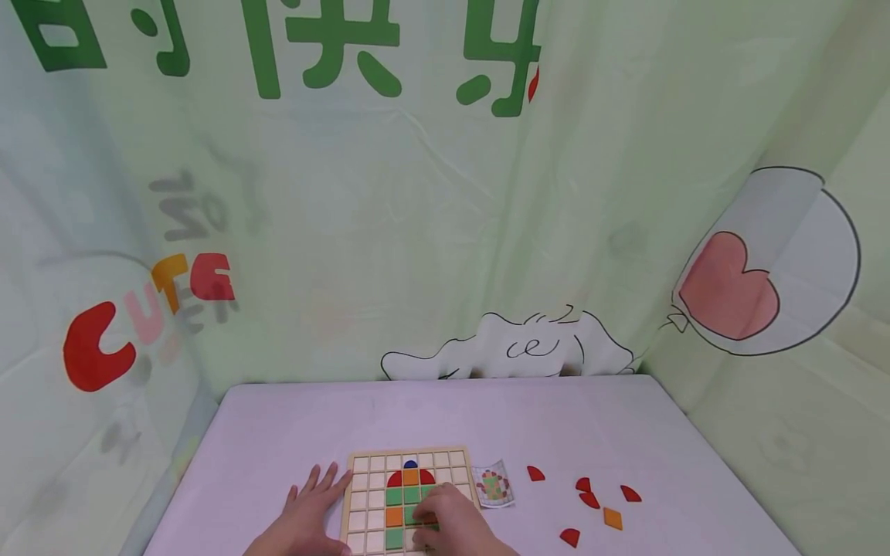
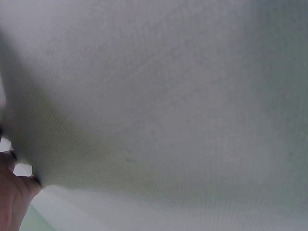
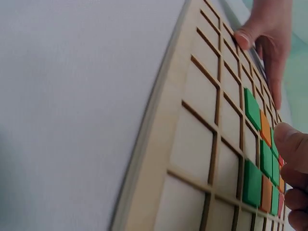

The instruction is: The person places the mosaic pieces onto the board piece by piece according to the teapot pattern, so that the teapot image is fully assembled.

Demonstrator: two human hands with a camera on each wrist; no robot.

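A wooden grid board (image 1: 358,500) lies on the table, with green tiles (image 3: 252,182), orange tiles (image 1: 394,517), red pieces (image 1: 394,479) and a blue piece (image 1: 411,464) set in its squares. My left hand (image 1: 306,513) is spread along the board's left edge, fingertips at the frame. In the left wrist view only fingers (image 2: 19,192) show, at the left border. My right hand (image 1: 455,519) bends over the tiles right of the board's middle. In the right wrist view its thumb (image 3: 288,139) overlaps the green tiles; I cannot tell whether a piece is between the fingers.
Just right of the board lies a small picture card (image 1: 494,485). Several red quarter-round pieces (image 1: 535,473) and an orange diamond (image 1: 613,518) are scattered farther right on the pale tablecloth (image 1: 556,417). A printed curtain (image 1: 348,232) hangs behind the table.
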